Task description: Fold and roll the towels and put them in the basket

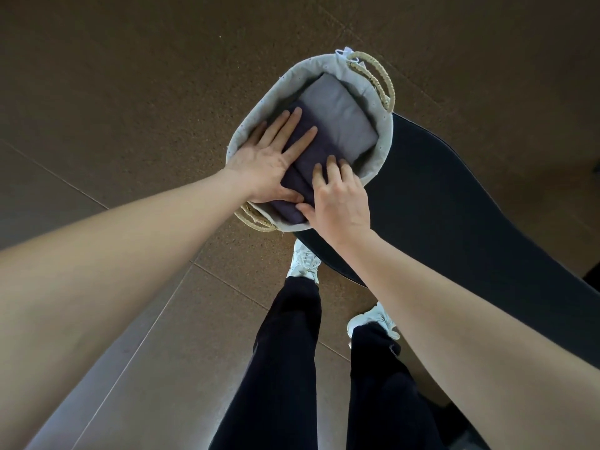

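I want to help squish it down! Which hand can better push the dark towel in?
Probably the left hand: it lies flat on the dark purple rolled towel in the fabric-lined woven basket. The right hand only curls at its end.

Below you spreads a brown speckled tiled floor (130, 92), its thin seams running diagonally; a dark matte curved-edged table top (470, 222) sweeps from centre toward four o'clock.
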`<move>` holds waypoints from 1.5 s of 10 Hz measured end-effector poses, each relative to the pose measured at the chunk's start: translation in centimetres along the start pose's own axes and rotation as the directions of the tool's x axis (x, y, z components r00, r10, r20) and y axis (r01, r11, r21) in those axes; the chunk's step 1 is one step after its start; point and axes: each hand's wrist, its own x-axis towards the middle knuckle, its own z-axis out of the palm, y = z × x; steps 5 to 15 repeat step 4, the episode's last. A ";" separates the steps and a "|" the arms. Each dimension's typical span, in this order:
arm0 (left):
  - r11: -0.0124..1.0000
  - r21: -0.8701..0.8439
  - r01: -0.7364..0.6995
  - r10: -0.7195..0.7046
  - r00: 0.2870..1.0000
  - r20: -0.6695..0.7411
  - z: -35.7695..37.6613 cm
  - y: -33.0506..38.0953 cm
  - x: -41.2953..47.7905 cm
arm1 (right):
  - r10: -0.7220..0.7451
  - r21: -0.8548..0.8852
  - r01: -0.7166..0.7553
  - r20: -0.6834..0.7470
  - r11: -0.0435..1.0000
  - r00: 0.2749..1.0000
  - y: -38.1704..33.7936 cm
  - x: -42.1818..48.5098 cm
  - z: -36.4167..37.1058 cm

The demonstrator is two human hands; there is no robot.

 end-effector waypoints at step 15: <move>0.992 -0.099 0.074 -0.092 0.978 -0.188 -0.7 3.4 -5.1 | -0.040 0.126 0.063 -0.178 0.990 0.983 3.2 -4.5 -1.6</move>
